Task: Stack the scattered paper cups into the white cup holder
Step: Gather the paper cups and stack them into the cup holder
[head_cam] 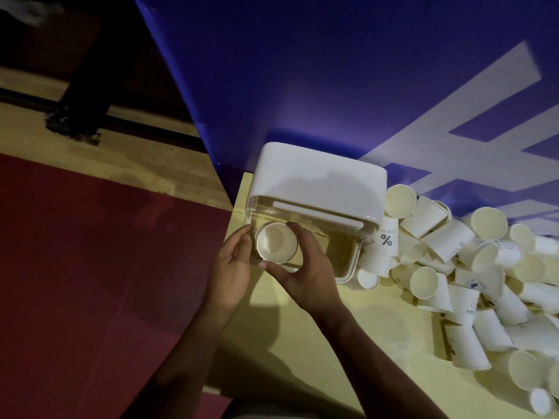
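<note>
- Bench (317, 352): pale yellow top, its left edge running beside a dark red floor area (90, 267); a blue panel with white lettering (332, 86) stands behind it.
- White cup holder (320, 182): sits at the bench's far left corner against the blue panel. Opaque white body at the rear, clear front section facing the camera.
- Paper cup (276, 244): held at the left side of the holder's clear front, open mouth towards the camera, interior empty. Whether it is already inside the clear section or just in front of it cannot be told.
- Left hand (233, 267): grip closed around the cup's left side, fingers curled at the rim.
- Right hand (302, 267): grip closed on the same cup from the right, thumb below the rim, fingers above it.
- Both forearms reach in from the lower edge of the view.
- Scattered cups (484, 282): a large loose pile on the bench to the right of the holder, touching its right side; most lie tipped over, some printed, one nearest the holder marked with a percent sign (386, 239).
</note>
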`<state>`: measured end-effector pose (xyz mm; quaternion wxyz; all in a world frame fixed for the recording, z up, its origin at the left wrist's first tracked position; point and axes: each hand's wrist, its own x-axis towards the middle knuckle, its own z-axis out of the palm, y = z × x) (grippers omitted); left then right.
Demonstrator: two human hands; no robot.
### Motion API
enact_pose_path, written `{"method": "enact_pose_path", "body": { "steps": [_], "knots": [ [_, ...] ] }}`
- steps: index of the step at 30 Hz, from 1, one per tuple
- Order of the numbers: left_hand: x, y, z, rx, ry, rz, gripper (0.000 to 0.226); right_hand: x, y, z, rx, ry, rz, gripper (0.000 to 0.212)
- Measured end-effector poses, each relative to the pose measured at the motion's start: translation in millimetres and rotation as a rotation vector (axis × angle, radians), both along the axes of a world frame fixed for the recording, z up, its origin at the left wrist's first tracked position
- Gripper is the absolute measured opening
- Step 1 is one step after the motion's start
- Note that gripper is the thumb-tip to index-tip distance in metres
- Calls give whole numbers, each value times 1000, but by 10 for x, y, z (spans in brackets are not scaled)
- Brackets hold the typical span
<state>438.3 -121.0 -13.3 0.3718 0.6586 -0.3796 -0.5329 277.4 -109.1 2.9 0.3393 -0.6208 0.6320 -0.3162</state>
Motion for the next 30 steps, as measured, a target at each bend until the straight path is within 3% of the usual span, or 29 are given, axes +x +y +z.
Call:
{"method": "enact_pose_path", "body": {
  "steps": [6,14,19,21,24,30],
  "knots": [
    [-115,-102,-107,37,16,-118,37,58,-104,-173,138,159,58,85],
    [-135,-61,-269,37,-102,-153,43,-10,-155,-163,253,120,90,87],
    [-177,23,-20,-25,-136,-70,39,-88,-92,-72,278,108,85,97],
    [-231,151,199,-110,-225,10,35,-205,38,-15,261,108,42,85],
    [-466,362,420,-244,-285,16,29,-498,319,20,160,130,-51,52],
    [-1406,566,486,-279,-280,-327,25,-1299,810,190,110,-3,-290,21]
  ]
}}
